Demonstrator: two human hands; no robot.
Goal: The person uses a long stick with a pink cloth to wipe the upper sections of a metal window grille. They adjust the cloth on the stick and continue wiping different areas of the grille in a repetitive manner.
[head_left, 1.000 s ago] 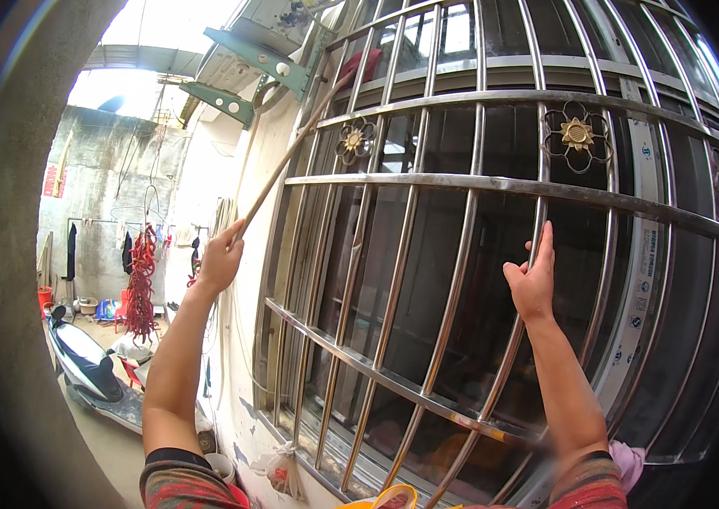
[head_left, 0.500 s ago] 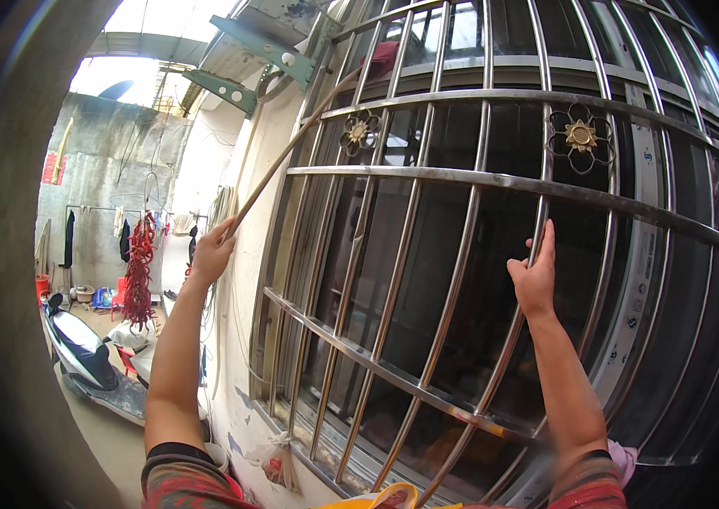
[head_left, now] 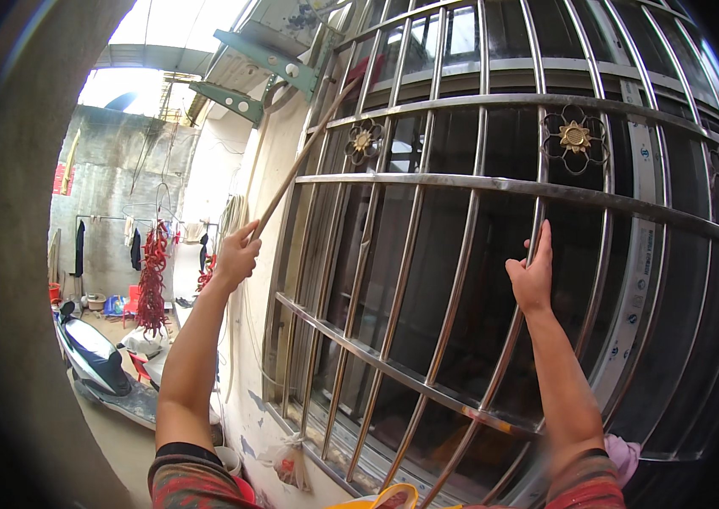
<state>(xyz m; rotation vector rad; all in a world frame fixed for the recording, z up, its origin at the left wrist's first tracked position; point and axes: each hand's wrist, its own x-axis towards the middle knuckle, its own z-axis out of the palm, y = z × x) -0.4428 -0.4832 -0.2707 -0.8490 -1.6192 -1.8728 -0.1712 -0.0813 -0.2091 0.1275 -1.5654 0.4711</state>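
My left hand (head_left: 237, 257) is closed around the lower end of a long thin wooden stick (head_left: 300, 161). The stick slants up to the right, and its far end meets a dark red cloth (head_left: 365, 71) behind the upper left bars. Whether the cloth is fastened to the stick, I cannot tell. On the right, my right hand (head_left: 533, 276) grips an upright metal bar (head_left: 507, 343) of the window grille, its index finger stretched up along it. Gold flower ornaments (head_left: 574, 137) sit between the grille's crossbars. Dark window glass lies behind the bars.
Green metal brackets (head_left: 270, 61) jut from the wall at upper left. A scooter (head_left: 101, 352) is parked at lower left, near hanging strings of red chillies (head_left: 153, 280). A plastic bag (head_left: 290, 462) hangs from the grille's lower corner, and a pink cloth (head_left: 623, 456) lies at lower right.
My left hand has shifted right with the stick, whose far end and the red cloth sit slightly lower and further left. The right hand stays on its bar. The view has shifted slightly.
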